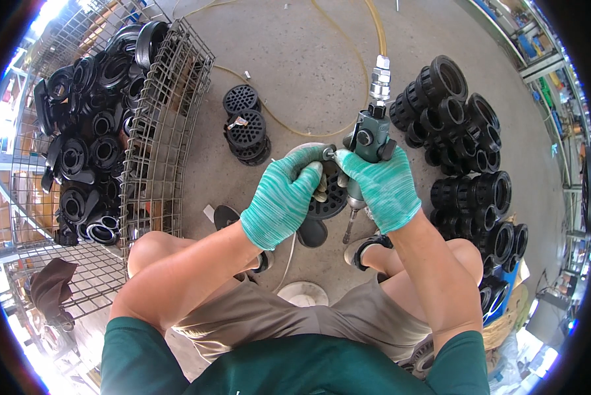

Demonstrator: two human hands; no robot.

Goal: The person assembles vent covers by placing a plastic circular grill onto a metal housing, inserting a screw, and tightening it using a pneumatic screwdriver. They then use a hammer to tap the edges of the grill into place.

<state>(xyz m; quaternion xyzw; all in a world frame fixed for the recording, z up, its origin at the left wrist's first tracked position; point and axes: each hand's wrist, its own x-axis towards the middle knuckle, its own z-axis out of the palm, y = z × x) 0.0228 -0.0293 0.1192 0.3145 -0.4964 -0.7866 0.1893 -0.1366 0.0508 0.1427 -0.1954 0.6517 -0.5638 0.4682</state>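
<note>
Both my hands wear green-and-white striped gloves and meet in front of me. My left hand is closed, its fingertips at a small round metal piece that looks like a bolt or washer; the exact kind is too small to tell. My right hand is wrapped round a grey-green air screwdriver, its thumb and finger reaching to the same metal piece. The tool's bit points down toward the floor. Under my hands lies a black round perforated grate, partly hidden by the gloves.
A wire cage full of black plastic fittings stands at left. Stacked black grates sit on the floor ahead. Black ribbed fittings are piled at right. A yellowish air hose runs from the tool across the floor.
</note>
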